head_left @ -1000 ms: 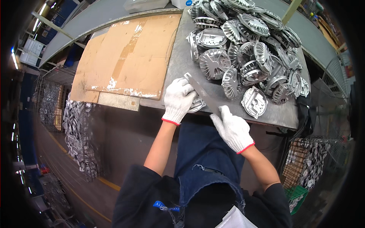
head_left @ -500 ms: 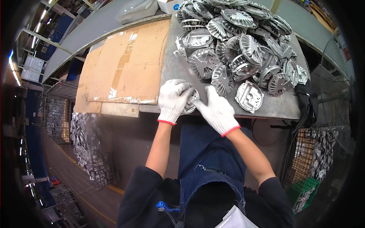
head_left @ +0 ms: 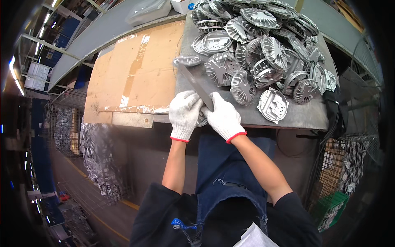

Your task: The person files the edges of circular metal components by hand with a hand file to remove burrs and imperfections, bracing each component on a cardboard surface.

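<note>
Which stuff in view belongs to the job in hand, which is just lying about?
Seemingly in the job:
flat metal tool, in the right hand
metal disc, in the left hand
heap of discs on the bench

Likely just lying about:
cardboard sheet
plastic tub
white box

The counter [head_left: 304, 117] is being lit fairly brightly and evenly, and hard glints are being thrown back by the heaped metal castings [head_left: 263, 53] on it. To the left of the counter, tube lights [head_left: 16, 76] are being rendered as overexposed white streaks. Beneath the counter, the floor [head_left: 142, 150] is being darkened by shadow. At the counter's near edge, the white-gloved hands [head_left: 184, 113] are being shown brightly, while the far tip of the flat metal bar [head_left: 196, 85] is being softened by blur. Beyond the counter, the grey shelf [head_left: 103, 37] is being bent by the fisheye lens; far out on either side, detail is being lost to a black rim.
</note>
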Demonstrator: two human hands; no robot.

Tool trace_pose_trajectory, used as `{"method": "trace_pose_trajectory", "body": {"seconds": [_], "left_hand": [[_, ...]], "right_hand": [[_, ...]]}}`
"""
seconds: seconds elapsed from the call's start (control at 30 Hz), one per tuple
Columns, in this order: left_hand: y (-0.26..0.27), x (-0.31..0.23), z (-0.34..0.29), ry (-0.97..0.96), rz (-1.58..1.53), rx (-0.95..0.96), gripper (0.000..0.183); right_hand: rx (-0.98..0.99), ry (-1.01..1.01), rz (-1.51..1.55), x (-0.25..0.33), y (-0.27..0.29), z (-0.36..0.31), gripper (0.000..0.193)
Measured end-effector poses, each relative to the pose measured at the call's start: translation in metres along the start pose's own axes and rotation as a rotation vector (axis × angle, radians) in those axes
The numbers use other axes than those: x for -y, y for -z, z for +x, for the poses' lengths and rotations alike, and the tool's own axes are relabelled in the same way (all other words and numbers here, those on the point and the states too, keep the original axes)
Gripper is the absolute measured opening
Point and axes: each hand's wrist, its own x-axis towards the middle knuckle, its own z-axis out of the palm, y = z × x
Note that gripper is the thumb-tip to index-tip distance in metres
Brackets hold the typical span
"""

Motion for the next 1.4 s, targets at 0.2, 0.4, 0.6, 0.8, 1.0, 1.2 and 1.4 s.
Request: {"method": "trace_pose_trajectory", "body": {"seconds": [0.2, 0.4, 0.6, 0.8, 1.0, 1.2, 1.4], "left_hand": [[-0.003, 0.0, 0.004, 0.125, -0.158, 0.069, 0.019], [0.008, 0.003, 0.009, 0.016, -0.157, 0.121, 0.018], [0.0, 0.002, 0.01, -0.038, -0.052, 0.023, 0.017], [-0.003, -0.01, 0.008, -0.015, -0.092, -0.035, 0.016], [0.006, -0.026, 0.012, 0.122, -0.293, -0.166, 0.015], [0.059, -0.048, 0.064, 0.001, -0.263, -0.128, 0.011], [0.024, -0.019, 0.018, 0.172, -0.164, 0.135, 0.017]], "right_hand": [[-0.041, -0.065, 0.093, 0.001, 0.003, -0.001, 0.053], [-0.101, -0.011, 0.124, 0.005, 0.011, -0.004, 0.058], [-0.024, -0.054, -0.01, 0.0, 0.003, 0.018, 0.061], [-0.076, -0.027, 0.072, -0.006, 0.0, 0.018, 0.061], [-0.045, -0.062, 0.054, 0.001, -0.003, 0.018, 0.061], [-0.039, -0.07, 0.088, 0.002, 0.014, 0.001, 0.063], [-0.038, -0.081, 0.216, -0.05, 0.032, -0.086, 0.063]]}}
